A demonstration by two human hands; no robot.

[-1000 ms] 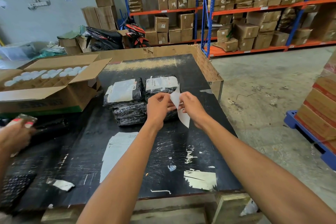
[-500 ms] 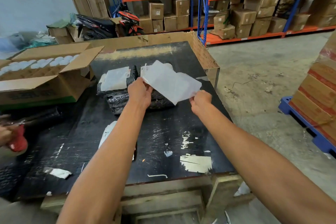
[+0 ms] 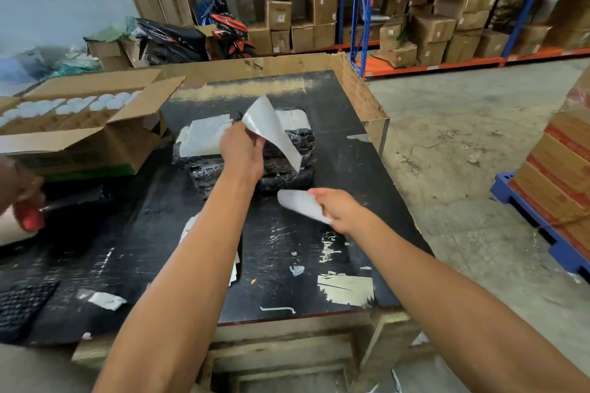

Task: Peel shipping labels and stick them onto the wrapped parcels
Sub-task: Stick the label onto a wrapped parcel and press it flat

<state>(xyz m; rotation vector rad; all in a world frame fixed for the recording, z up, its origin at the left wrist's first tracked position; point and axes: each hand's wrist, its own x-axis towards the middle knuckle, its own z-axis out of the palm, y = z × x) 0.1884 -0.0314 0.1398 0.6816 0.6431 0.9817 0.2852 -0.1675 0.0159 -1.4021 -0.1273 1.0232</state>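
On the left sits an open cardboard box (image 3: 95, 124), and next to it the black wrapped parcels (image 3: 281, 166) are stacked on the dark table (image 3: 287, 265). The left hand (image 3: 241, 153) pinches the peeled label (image 3: 271, 128) by one edge and holds it up over the parcels, while the right hand (image 3: 340, 209) curls its fingers around the leftover backing paper (image 3: 300, 204), down near the table. The floppy label could fold and stick to itself, or land crooked, because only one hand holds it.
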